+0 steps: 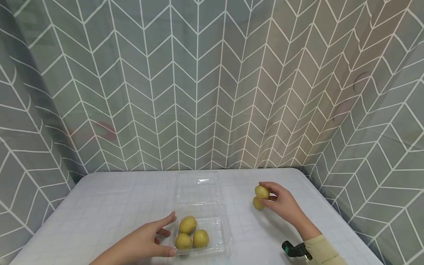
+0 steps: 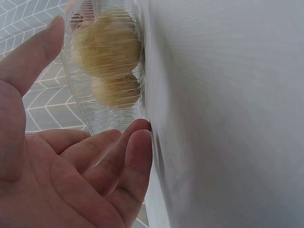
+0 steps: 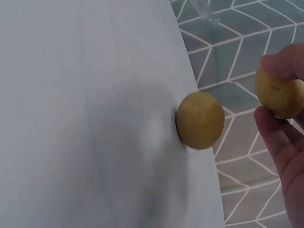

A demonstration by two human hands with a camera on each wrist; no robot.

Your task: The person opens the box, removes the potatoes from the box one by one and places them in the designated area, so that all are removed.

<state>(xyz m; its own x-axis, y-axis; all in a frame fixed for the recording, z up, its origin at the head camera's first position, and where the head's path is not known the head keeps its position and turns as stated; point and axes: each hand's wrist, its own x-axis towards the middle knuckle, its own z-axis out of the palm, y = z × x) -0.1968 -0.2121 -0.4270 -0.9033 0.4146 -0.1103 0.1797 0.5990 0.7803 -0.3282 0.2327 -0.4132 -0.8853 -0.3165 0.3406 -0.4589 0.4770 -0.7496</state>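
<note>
Potato in hand: lifted over the surface, towards its far right corner; round and yellow, with a speckled skin.
Right hand: thumb on one side of that potato and fingertips on the other, clamped on it.
Loose potato: resting on the surface towards the same corner, just below the held one in the head view; the right wrist view shows the two apart.
Boxed potatoes: three, grouped close together at the left side of the container's base.
Container: see-through plastic, near the middle of the surface, its lid folded back towards the far edge.
Left hand: fingers apart, spread along the container's left edge, thumb by its near left corner; how hard they press, I cannot tell.
Potato handling: probably firm, with modest weight and little risk of crushing; the smooth, round shape may roll or slip. Best hold is across the widest part, thumb opposite fingertips.
Container handling: likely very light and thin-walled, apt to slide or buckle under a squeeze. Best steadied flat at the rim or corners, not pinched mid-wall.
</note>
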